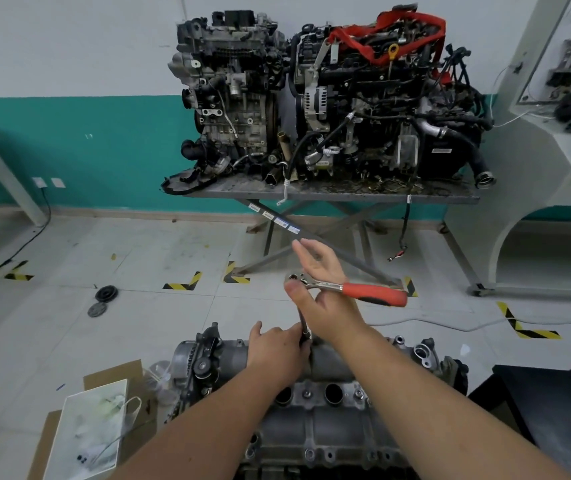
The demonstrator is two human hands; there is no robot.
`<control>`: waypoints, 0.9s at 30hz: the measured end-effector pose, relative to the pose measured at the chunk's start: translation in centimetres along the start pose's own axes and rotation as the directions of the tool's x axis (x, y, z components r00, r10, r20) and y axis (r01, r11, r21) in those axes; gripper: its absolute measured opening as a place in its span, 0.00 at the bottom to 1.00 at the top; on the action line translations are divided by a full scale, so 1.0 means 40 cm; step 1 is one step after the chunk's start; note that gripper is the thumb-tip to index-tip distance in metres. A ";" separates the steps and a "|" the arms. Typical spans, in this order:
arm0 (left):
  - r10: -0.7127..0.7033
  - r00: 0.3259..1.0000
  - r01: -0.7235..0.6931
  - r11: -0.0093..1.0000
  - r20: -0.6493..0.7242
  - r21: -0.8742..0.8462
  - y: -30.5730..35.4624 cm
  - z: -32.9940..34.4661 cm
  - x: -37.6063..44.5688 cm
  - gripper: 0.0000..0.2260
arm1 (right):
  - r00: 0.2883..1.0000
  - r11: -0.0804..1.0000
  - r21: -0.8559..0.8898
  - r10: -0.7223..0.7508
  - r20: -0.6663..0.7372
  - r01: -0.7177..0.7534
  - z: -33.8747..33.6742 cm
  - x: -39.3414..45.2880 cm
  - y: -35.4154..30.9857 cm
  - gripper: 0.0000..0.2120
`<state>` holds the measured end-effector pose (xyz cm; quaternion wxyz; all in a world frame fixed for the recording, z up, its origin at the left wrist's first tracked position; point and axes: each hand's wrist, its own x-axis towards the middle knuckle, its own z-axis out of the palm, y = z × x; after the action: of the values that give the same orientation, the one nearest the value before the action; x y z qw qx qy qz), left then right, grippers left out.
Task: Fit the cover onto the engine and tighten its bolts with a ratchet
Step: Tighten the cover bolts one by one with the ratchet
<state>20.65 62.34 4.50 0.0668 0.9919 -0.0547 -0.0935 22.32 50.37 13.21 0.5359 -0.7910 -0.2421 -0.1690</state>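
Your left hand [277,344] pinched the extension [304,325] steady on the bolt; your right hand [325,303], fingers spread, pressed the ratchet [346,289] head square.

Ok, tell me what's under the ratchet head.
A dark extension bar runs down from the ratchet to the engine. The left hand covers its lower end, hiding any bolt.

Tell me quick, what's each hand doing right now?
Left hand: holding the extension bar steady at the engine.
Right hand: on the ratchet, fingers open.
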 end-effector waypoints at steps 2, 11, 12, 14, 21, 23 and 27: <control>-0.008 1.000 0.008 1.000 0.003 0.014 0.004 -0.003 -0.002 0.17 | 0.998 0.998 -0.017 -0.055 -0.029 0.055 0.000 -0.002 0.003 0.32; -0.021 1.000 0.022 1.000 0.016 -0.009 0.005 0.001 0.000 0.17 | 0.861 0.857 -0.213 -0.497 -0.105 0.469 0.006 0.044 0.002 0.14; -0.029 1.000 0.029 0.999 0.012 -0.018 0.004 0.001 0.000 0.16 | 0.825 0.803 -0.301 -0.559 -0.078 0.515 -0.001 0.054 0.003 0.12; -0.036 0.999 0.036 0.999 0.010 -0.026 0.003 0.002 0.002 0.14 | 0.756 0.687 -0.393 -0.654 0.033 0.611 -0.015 0.074 -0.001 0.10; -0.042 0.998 0.040 0.997 -0.035 -0.073 0.008 0.000 -0.007 0.12 | 0.985 0.996 0.009 -0.094 0.148 0.093 -0.083 0.047 -0.026 0.12; -0.042 0.998 0.040 0.997 -0.040 -0.064 0.012 -0.003 -0.010 0.12 | 0.979 0.948 0.249 0.182 0.092 -0.200 -0.067 0.022 -0.039 0.13; -0.038 0.999 0.037 0.999 -0.033 -0.038 0.016 -0.009 -0.012 0.14 | 0.840 0.521 0.695 0.491 0.232 -0.496 -0.025 0.023 -0.075 0.22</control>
<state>20.20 61.83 5.01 0.0846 0.9927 -0.0333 -0.0788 21.39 50.55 16.35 0.8302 -0.5449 -0.0563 0.1035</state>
